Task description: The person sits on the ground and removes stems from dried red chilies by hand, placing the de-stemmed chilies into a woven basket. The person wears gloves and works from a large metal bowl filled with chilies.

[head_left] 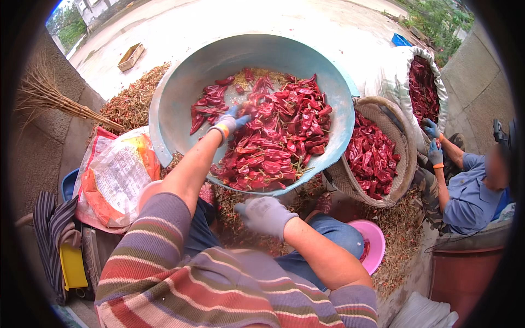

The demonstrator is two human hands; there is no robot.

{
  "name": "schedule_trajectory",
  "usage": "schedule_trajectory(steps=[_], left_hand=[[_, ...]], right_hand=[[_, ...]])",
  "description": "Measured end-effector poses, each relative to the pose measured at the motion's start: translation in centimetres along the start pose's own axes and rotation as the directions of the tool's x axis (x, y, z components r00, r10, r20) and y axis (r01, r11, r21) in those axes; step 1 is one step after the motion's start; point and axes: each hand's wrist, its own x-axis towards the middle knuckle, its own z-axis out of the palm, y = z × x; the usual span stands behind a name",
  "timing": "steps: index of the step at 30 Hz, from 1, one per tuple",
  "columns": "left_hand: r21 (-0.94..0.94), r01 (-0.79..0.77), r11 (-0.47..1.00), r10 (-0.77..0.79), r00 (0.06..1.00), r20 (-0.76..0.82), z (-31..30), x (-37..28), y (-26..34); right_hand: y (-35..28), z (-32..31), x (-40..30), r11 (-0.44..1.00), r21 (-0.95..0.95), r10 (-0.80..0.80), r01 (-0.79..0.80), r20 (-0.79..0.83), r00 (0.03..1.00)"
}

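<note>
A wide pale-blue plastic basin (176,86) stands before me, holding a heap of dried red chili peppers (279,127) and some yellow seeds (264,74). My left hand (230,122), in a grey glove with blue fingertips, reaches over the basin to the left edge of the heap. Its thumb and fingers look apart, but motion blur hides whether a pepper is between them. Below the basin's near rim, my right hand (265,214) hovers above my lap in a similar glove. The back of that glove covers most of its fingers, so any held thing is hidden.
A woven basket (404,164) of peppers adjoins the basin's right side. Beyond it a person (471,180) handles peppers beside a white sack (396,74). A pink bowl (377,246) is by my right knee. A twig broom (65,102) and printed sack (110,180) lie left.
</note>
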Motion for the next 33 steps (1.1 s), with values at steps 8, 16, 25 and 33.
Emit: schedule_trajectory(steps=[8,16,25,33], left_hand=[[-0.097,-0.539,0.837,0.547,0.819,0.174,4.4,-4.8,8.5],[0.572,-0.080,0.816,0.308,0.898,-0.314,-5.9,3.4,6.8],[0.584,0.184,0.791,-0.108,0.981,-0.162,-8.6,9.3,0.6],[0.548,0.142,0.825,0.038,0.952,-0.304,-4.1,7.3,-1.5]], right_hand=[[0.5,0.7,-0.4,0.999,0.026,-0.021,0.026,-0.155,0.988],[0.0,-1.4,-4.1,1.000,0.005,-0.007,0.009,-0.277,0.961],[1.1,-2.8,-8.8,0.998,0.038,-0.018,0.040,-0.453,0.891],[0.5,-5.2,-9.9,1.000,-0.013,-0.019,0.015,-0.408,0.913]])
